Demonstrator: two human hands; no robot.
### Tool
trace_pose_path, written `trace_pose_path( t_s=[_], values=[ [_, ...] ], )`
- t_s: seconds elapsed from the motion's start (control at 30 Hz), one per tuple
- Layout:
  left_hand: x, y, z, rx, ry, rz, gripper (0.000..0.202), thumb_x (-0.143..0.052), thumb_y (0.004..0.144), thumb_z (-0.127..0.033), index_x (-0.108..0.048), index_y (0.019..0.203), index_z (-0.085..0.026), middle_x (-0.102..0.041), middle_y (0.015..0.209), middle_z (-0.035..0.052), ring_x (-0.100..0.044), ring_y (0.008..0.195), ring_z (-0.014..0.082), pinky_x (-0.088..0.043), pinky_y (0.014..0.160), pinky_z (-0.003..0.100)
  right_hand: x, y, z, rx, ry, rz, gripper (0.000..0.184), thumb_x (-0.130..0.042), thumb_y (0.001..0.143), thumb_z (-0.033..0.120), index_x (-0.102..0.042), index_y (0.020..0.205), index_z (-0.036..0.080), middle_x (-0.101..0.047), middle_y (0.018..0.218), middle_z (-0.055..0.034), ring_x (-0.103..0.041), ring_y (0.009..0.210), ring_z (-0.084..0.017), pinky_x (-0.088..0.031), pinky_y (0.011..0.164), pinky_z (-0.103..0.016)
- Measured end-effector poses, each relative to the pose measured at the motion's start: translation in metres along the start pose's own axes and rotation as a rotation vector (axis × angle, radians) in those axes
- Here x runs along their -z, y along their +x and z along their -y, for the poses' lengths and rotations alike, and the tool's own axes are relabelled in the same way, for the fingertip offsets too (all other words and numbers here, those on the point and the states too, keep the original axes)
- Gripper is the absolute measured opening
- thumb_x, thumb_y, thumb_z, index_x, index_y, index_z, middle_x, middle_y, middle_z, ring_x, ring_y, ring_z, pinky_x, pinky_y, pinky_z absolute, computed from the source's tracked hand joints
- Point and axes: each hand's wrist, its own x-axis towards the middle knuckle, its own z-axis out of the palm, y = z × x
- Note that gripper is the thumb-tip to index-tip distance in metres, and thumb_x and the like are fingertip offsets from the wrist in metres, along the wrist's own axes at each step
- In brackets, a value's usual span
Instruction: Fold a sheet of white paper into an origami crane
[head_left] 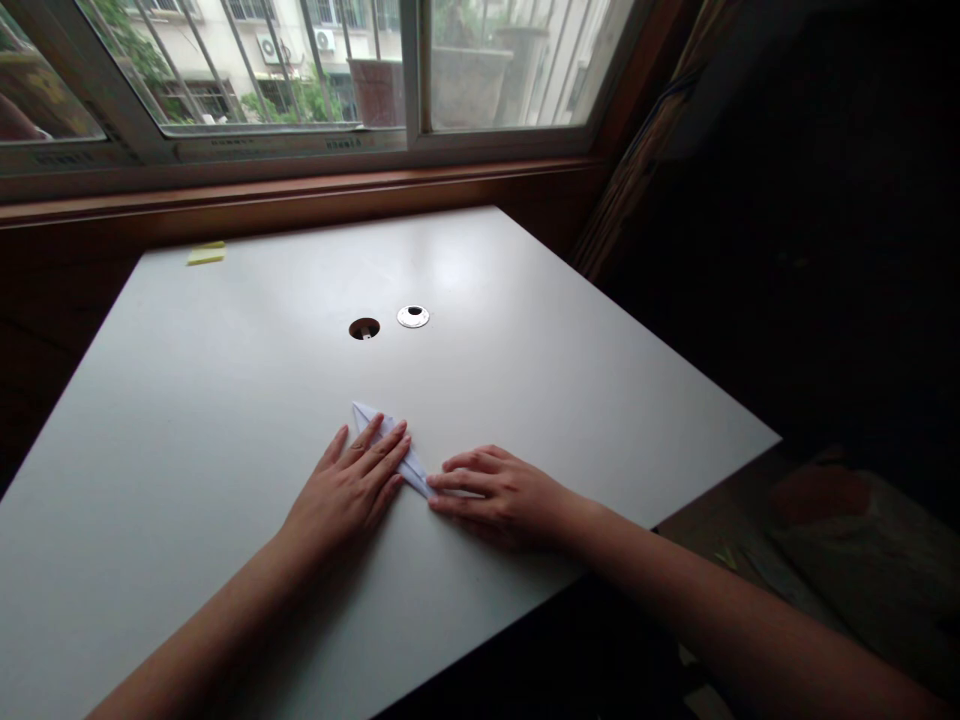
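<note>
Paper point(415, 469), already folded slim and pointed, lies on the table point(187, 430), further folds unclear; from 8 o'clock the left hand point(349, 490) rests flat across it, unclenched; from 4 o'clock the right hand point(510, 492) touches its near tip, any pinch uncertain

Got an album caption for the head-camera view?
Left hand on folded paper, right hand at its near tip, on a white table.

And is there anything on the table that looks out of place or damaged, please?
One thing: the round hole in the white tabletop is uncovered, and a silvery disc sits just to the right of it, possibly its loose cover. I see no spill or damage.
</note>
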Motion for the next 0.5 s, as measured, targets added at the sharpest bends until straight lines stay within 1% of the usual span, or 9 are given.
trace_pose_path(
  t_s=[0.13,0.23,0.3,0.4,0.5],
  values=[
    [0.0015,0.0008,0.0019,-0.010,-0.024,-0.051,0.048,-0.045,0.098,-0.035,-0.044,0.145,-0.025,-0.043,0.151,0.0046,-0.029,0.146,0.0295,-0.022,0.119,0.057,-0.0015,-0.0020,-0.0024,0.021,-0.018,-0.011,0.040,-0.053,0.095,0.029,-0.056,0.134,0.025,-0.058,0.139,-0.0056,-0.050,0.126,-0.022,-0.039,0.102,-0.042],
    [0.0005,0.0012,0.0049,-0.025,-0.061,-0.114,0.044,-0.047,0.098,-0.032,-0.050,0.141,-0.025,-0.050,0.146,0.0044,-0.034,0.144,0.0290,-0.023,0.119,0.056,-0.0014,-0.0029,-0.0051,0.050,-0.044,-0.018,0.041,-0.055,0.093,0.029,-0.056,0.133,0.023,-0.058,0.138,-0.0078,-0.051,0.125,-0.023,-0.039,0.101,-0.044],
    [-0.0006,0.0011,0.0065,-0.024,-0.077,-0.129,0.041,-0.047,0.098,-0.031,-0.052,0.139,-0.025,-0.052,0.144,0.0041,-0.038,0.141,0.0281,-0.026,0.119,0.054,0.0000,-0.0025,-0.0064,0.060,-0.068,-0.026,0.039,-0.055,0.093,0.027,-0.058,0.131,0.021,-0.059,0.137,-0.0084,-0.051,0.125,-0.023,-0.041,0.100,-0.044],
    [-0.0019,0.0002,0.0075,-0.009,-0.089,-0.115,0.040,-0.048,0.098,-0.031,-0.054,0.137,-0.023,-0.053,0.144,0.0040,-0.044,0.137,0.0271,-0.037,0.114,0.048,0.0029,0.0004,-0.0063,0.071,-0.110,-0.038,0.033,-0.052,0.094,0.022,-0.060,0.126,0.020,-0.059,0.137,-0.0083,-0.052,0.123,-0.022,-0.043,0.098,-0.042],
    [-0.0022,-0.0008,0.0072,0.002,-0.092,-0.106,0.040,-0.049,0.098,-0.031,-0.055,0.136,-0.021,-0.053,0.144,0.0040,-0.045,0.136,0.0269,-0.042,0.110,0.045,0.0031,0.0061,-0.0033,0.057,-0.125,-0.044,0.033,-0.048,0.097,0.023,-0.059,0.128,0.020,-0.057,0.139,-0.0076,-0.052,0.122,-0.022,-0.043,0.098,-0.040]
  ],
)
